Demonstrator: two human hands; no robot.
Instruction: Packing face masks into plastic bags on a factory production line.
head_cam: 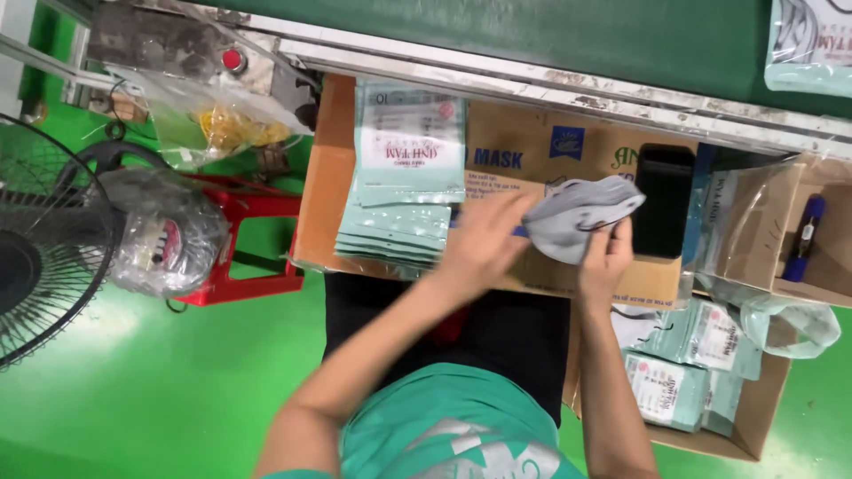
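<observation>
Below you, from left to right: a black fan (40, 244) and a red stool (244, 235) stand on the green floor. On the flat cardboard box (532, 151) across your lap lies a stack of pale green pouches (404, 177). Your left hand (479, 244) rests just beside it, fingers spread flat. Your right hand (608, 257) has its fingers pinched on a grey face mask (577, 217), held above the box. A black phone (664, 200) lies further right.
</observation>
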